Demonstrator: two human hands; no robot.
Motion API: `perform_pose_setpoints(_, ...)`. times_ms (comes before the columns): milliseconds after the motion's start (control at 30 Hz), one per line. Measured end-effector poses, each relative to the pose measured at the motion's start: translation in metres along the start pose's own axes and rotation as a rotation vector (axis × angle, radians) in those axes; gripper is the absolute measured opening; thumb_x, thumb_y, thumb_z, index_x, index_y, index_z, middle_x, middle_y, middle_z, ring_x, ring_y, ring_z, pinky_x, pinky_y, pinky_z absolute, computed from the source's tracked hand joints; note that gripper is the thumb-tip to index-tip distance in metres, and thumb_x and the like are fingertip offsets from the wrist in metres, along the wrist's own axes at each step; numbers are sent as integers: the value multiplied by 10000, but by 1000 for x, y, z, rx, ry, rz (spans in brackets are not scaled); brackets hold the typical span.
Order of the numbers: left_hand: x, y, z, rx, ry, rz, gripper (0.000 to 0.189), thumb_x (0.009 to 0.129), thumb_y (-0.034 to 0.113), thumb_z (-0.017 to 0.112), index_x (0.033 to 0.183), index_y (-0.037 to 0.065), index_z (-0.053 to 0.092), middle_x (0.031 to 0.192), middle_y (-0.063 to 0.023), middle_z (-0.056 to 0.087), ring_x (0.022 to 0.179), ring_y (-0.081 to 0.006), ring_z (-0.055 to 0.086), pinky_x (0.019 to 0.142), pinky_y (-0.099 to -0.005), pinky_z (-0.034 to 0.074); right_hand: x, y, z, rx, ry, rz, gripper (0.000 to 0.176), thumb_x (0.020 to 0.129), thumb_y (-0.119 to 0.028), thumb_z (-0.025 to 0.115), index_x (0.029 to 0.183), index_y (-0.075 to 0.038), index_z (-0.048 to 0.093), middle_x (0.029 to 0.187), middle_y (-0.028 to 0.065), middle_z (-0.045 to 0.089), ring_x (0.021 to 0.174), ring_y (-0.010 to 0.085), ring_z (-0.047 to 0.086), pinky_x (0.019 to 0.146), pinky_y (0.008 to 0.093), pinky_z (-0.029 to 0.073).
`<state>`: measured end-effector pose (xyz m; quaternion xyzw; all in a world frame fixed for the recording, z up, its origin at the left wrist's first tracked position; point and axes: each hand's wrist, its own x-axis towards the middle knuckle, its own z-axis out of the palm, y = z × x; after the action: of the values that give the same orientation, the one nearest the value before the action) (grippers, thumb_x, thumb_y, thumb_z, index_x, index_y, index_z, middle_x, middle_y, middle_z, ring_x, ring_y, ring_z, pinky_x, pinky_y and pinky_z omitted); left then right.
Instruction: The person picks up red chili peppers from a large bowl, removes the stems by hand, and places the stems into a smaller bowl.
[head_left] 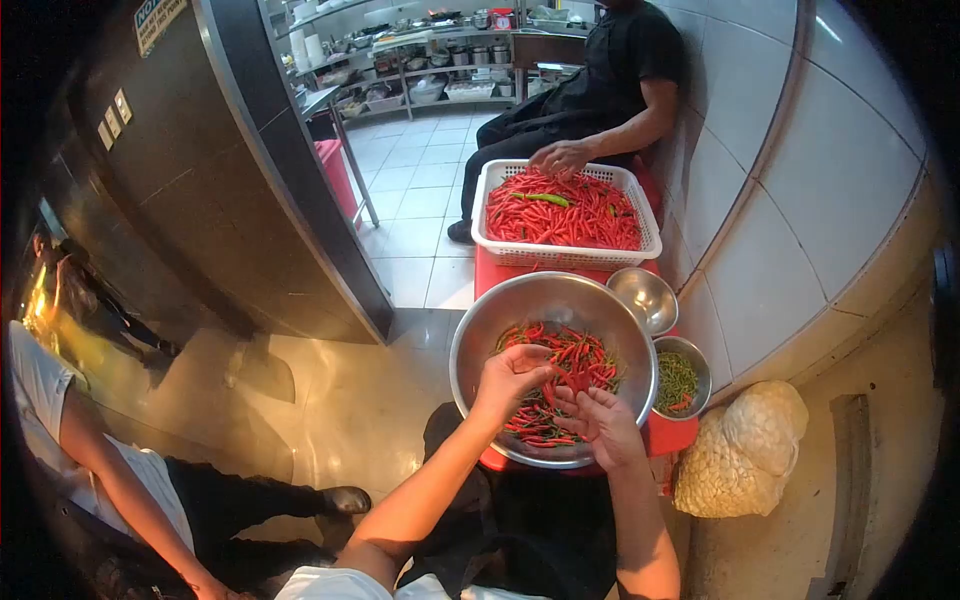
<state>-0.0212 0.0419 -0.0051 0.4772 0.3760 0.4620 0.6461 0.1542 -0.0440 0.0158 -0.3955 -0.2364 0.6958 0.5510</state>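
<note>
Both hands are over a large steel bowl holding red chili peppers with green stems. My left hand comes in from the left, its thumb and fingertips pinched together on a red chili. Opposite it, my right hand has its fingers curled in toward the same chili, at the other end. Blur at the fingertips hides the exact grip. Beside the bowl on the right stand a small steel bowl with green stems and another small steel bowl.
A white basket heaped with red chilies and one green one stands beyond the bowl, on a red surface. A seated person's hand reaches into it. A tied pale bag lies by the right wall. Another person's arm is at lower left.
</note>
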Motion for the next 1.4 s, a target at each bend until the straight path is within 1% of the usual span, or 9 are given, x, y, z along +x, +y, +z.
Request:
perform_pose_setpoints(200, -14, 5, 24, 135, 13, 68, 271, 889, 16, 675, 1159, 1, 659, 960, -37, 695, 835, -87, 639, 766, -233, 524, 2, 13, 6, -65, -23, -10, 189, 1001, -135, 579, 1128, -8, 639, 1000, 83, 699, 924, 197, 700, 800, 355, 599)
perform_pose_setpoints(467, -28, 3, 21, -264, -125, -271, 195, 1003, 175, 561, 1084, 37, 671, 979, -25, 686, 880, -113, 645, 793, -242, 515, 4, 16, 7, -74, 39, -145, 205, 1008, -112, 557, 1128, 19, 660, 983, 72, 703, 828, 168, 691, 763, 316, 602)
perform_pose_setpoints(667, -5, 27, -9, -180, -42, -129, 276, 1013, 239, 535, 1110, 19, 670, 1070, -78, 716, 985, -162, 672, 850, -300, 534, -5, -12, -10, -795, 59, -154, 174, 980, -132, 576, 1032, 9, 665, 835, 59, 696, 724, 135, 654, 669, 273, 528)
perform_pose_setpoints(800, -13, 39, 2, 638, -218, 192, 262, 1012, 213, 561, 1044, -27, 662, 1003, -119, 727, 867, -194, 698, 785, -330, 544, -15, -41, 7, -1285, -38, -289, 205, 900, -173, 616, 945, 20, 668, 806, 225, 657, 778, 383, 666, 703, 449, 504)
perform_pose_setpoints(900, -25, 39, 18, 739, -360, 199, 243, 1003, 193, 574, 1029, -25, 678, 909, -112, 716, 792, -169, 683, 735, -327, 534, -5, -37, 3, -1366, -89, -355, 204, 897, -170, 612, 944, 18, 676, 851, 242, 665, 832, 426, 653, 741, 488, 498)
perform_pose_setpoints(1033, -30, 24, 21, 624, -354, 66, 237, 976, 174, 623, 1088, -28, 677, 844, -145, 683, 741, -179, 663, 699, -328, 525, 0, -37, -3, -1437, -45, -323, 241, 896, -184, 610, 928, 46, 675, 798, 233, 661, 746, 343, 668, 696, 420, 503)
perform_pose_setpoints(1233, -35, 10, 19, 720, -332, 289, 230, 960, 136, 651, 1113, -34, 676, 862, -125, 680, 750, -155, 653, 692, -315, 523, 6, -26, -12, -1387, 23, -303, 225, 899, -160, 603, 896, 52, 679, 693, 176, 635, 622, 223, 642, 590, 378, 504)
perform_pose_setpoints(1333, -37, 16, 22, 668, -312, 200, 270, 944, 150, 649, 1163, -7, 667, 925, -203, 675, 833, -235, 657, 771, -357, 509, 6, -28, -8, -1283, 41, -239, 220, 918, -149, 609, 887, 54, 687, 668, 117, 634, 598, 149, 623, 555, 320, 501)
perform_pose_setpoints(1400, -37, 8, 22, 562, -276, 130, 259, 956, 153, 638, 1153, -13, 670, 892, -163, 685, 799, -194, 646, 734, -338, 507, 0, -34, 1, -1121, 48, -117, 212, 935, -137, 610, 896, 52, 696, 684, 78, 647, 606, 116, 619, 556, 281, 502)
